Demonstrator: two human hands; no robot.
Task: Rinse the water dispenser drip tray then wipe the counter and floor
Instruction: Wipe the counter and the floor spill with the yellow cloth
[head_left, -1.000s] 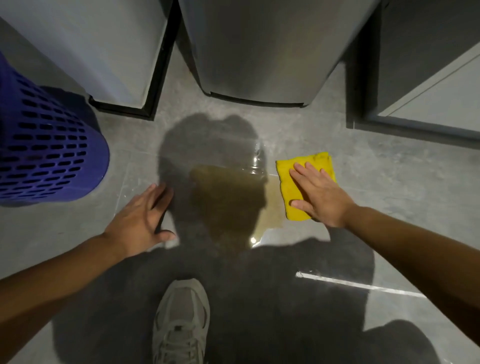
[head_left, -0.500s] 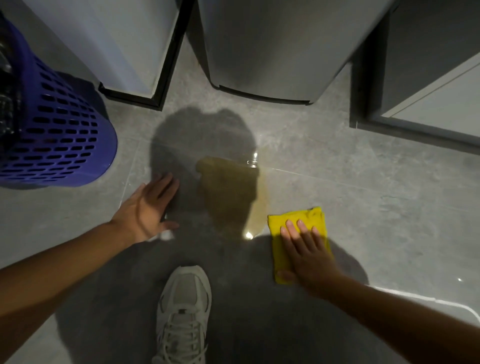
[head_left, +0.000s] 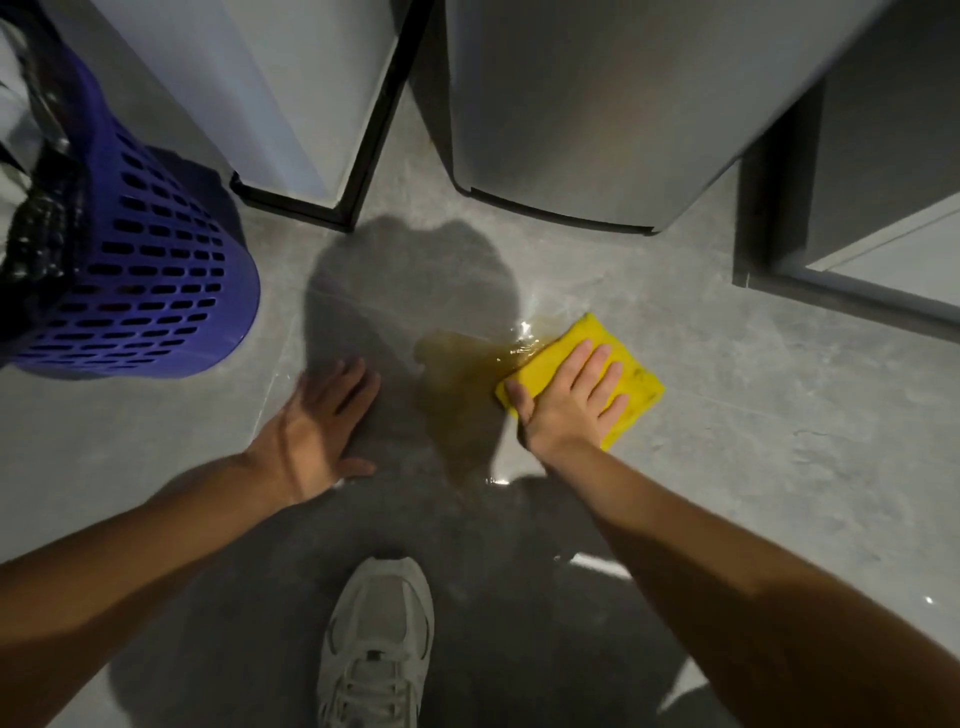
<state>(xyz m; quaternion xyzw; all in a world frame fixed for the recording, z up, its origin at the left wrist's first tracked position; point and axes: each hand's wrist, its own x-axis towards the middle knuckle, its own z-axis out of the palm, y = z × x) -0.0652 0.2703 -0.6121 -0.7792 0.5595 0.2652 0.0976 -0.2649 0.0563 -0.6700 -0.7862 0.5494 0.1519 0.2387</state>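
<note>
One folded yellow cloth (head_left: 631, 371) lies flat on the grey tiled floor (head_left: 779, 441), its left edge touching one brownish puddle (head_left: 460, 384). The right hand (head_left: 574, 402) presses it, fingers spread. The left hand (head_left: 317, 434) rests flat on the floor, fingers together. One blue basket (head_left: 150, 280) and one shoe (head_left: 376, 649) are visible.

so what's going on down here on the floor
A person is crouched over a grey tiled floor, wiping up a brownish puddle. The right hand presses flat on a yellow cloth at the puddle's right edge, while the left hand is braced flat on the floor beside it. Much of the liquid is not yet wiped up. A purple basket stands to the left.
</note>
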